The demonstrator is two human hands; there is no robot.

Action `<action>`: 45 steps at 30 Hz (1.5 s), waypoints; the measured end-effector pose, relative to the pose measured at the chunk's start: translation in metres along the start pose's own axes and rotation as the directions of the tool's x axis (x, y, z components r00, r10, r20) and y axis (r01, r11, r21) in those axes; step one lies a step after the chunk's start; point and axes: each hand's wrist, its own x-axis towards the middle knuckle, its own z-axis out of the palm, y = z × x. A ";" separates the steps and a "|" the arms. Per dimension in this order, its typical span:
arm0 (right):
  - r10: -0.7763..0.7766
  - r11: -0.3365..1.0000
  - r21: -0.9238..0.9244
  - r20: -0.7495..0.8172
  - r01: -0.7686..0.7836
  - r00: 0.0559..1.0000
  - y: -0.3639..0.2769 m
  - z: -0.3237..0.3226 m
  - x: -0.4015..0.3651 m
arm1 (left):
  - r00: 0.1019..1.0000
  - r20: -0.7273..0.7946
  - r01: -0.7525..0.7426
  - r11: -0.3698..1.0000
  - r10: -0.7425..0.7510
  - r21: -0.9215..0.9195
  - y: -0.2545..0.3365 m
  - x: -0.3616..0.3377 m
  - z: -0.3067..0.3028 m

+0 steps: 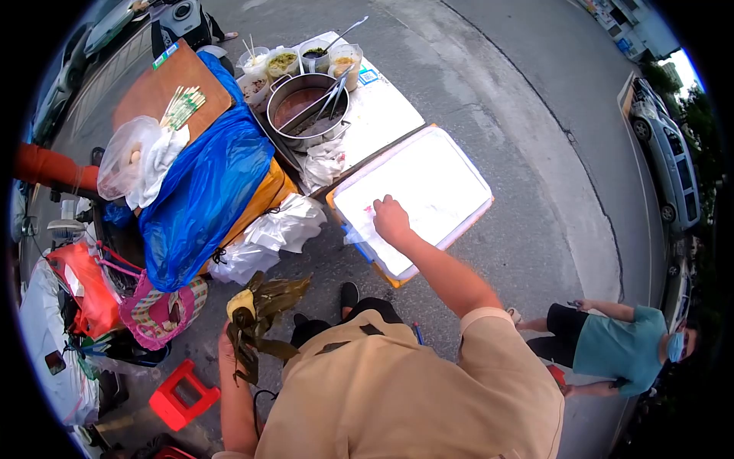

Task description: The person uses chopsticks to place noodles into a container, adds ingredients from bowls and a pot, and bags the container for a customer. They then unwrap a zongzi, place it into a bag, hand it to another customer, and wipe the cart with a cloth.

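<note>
My left hand (226,350), low on the left, is closed around an opened leaf-wrapped rice dumpling (241,304). Its pale yellow rice shows at the top, and loose dark green leaves (277,300) hang to the sides. My right hand (391,220) reaches over the white-topped box (436,180) with its fingers bent together. Thin clear plastic (358,233), which looks like a bag, lies at those fingers and over the box's left edge. The fingertips are partly hidden by the hand.
A divided steel pot (306,141) with tongs stands beyond, beside several tubs of sauces (284,63). Left of it are a blue plastic sheet (206,172) and a wooden board (145,96). A red stool (182,394) stands low left. A person in a teal shirt (619,348) is at right.
</note>
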 end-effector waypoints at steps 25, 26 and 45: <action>0.087 0.996 0.018 -0.051 -0.086 0.995 0.044 0.041 -0.050 | 0.998 -0.035 0.053 0.996 -0.051 0.069 -0.024 0.039 0.040; 0.088 0.996 0.018 -0.051 -0.087 0.995 0.045 0.044 -0.056 | 0.998 -0.012 0.067 0.997 -0.067 0.044 -0.025 0.041 0.044; 0.383 -0.808 0.565 0.717 -0.165 0.582 -0.126 0.051 -0.222 | 0.735 0.575 0.397 0.916 -0.360 0.066 -0.004 0.107 0.096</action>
